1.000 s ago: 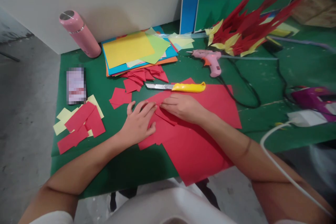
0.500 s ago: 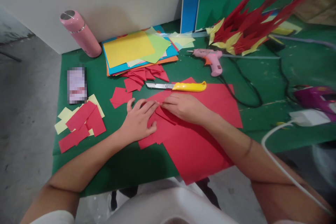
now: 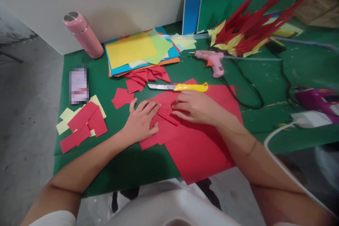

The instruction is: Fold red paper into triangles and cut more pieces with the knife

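Note:
My left hand (image 3: 141, 120) lies flat with its fingers spread, pressing on a small folded red paper piece (image 3: 168, 116). That piece rests on large red paper sheets (image 3: 201, 148), and its left end is hidden under my fingers. Just to its right, my right hand (image 3: 194, 106) hovers over the sheets with loosely curled fingers, thumb apart, and nothing visible between them. Beyond both hands a utility knife (image 3: 190, 87) with a yellow handle lies with its blade pointing left. Several folded red paper pieces (image 3: 143, 76) are heaped behind my left hand.
Red and yellow paper strips (image 3: 82, 120) lie at the left beside a phone (image 3: 79, 86). Farther back stand a pink flask (image 3: 86, 37), a stack of coloured paper (image 3: 129, 49) and a red paper flame shape (image 3: 246, 28). A pink glue gun (image 3: 212, 60) trails a black cord.
My right hand has drawn back to the right, off the folded red piece, and its fingers have parted. My left hand stays in place on the paper.

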The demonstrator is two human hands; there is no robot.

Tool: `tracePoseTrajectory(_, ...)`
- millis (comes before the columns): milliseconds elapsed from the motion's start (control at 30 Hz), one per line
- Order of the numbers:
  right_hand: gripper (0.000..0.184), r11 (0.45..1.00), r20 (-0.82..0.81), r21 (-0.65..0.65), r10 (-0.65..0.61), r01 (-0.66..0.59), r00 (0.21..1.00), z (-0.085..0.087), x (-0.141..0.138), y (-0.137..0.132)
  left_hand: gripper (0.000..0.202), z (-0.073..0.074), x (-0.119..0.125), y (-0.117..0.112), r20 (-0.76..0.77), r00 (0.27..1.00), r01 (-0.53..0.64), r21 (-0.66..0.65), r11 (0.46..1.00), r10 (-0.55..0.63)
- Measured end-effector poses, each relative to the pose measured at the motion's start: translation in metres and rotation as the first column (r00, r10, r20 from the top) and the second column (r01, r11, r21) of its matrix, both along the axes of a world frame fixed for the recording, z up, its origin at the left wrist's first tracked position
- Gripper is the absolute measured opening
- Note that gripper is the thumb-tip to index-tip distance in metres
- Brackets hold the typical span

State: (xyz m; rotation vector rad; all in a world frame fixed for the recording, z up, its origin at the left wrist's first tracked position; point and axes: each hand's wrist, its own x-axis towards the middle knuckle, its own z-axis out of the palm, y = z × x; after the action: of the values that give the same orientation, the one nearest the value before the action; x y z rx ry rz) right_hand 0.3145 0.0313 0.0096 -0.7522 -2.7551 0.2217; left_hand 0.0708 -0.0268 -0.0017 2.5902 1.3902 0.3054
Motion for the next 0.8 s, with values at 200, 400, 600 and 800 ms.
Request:
tracePoseTrajectory(200, 0.032, 0.993, 0.014, 0.115, -0.021, 0.019, 1.0, -0.005, -0.002, 0.004, 0.046, -0.003, 0.001, -0.001, -0.012, 1.0, -0.012, 0.054, 0.998, 0.013)
tracePoseTrajectory(400, 0.033, 0.986, 0.047, 0.16, -0.044, 0.036, 0.998, -0.011, -0.021, -0.004, 0.044, -0.005, 0.001, -0.001, -0.03, 0.999, -0.009, 0.125, 0.992, 0.013)
tracePoseTrajectory(600, 0.04, 0.989, 0.014, 0.092, -0.114, 0.112, 0.993, -0.013, -0.017, -0.001, 0.04, -0.006, 0.001, 0.0, -0.015, 1.0, -0.012, 0.192, 0.981, 0.016)
tracePoseTrajectory(800, 0.046, 0.994, 0.034, -0.009, -0.105, 0.105, 0.994, -0.015, -0.008, 0.004, 0.032, -0.009, -0.002, 0.004, 0.076, 0.997, -0.039, 0.186, 0.982, 0.025)
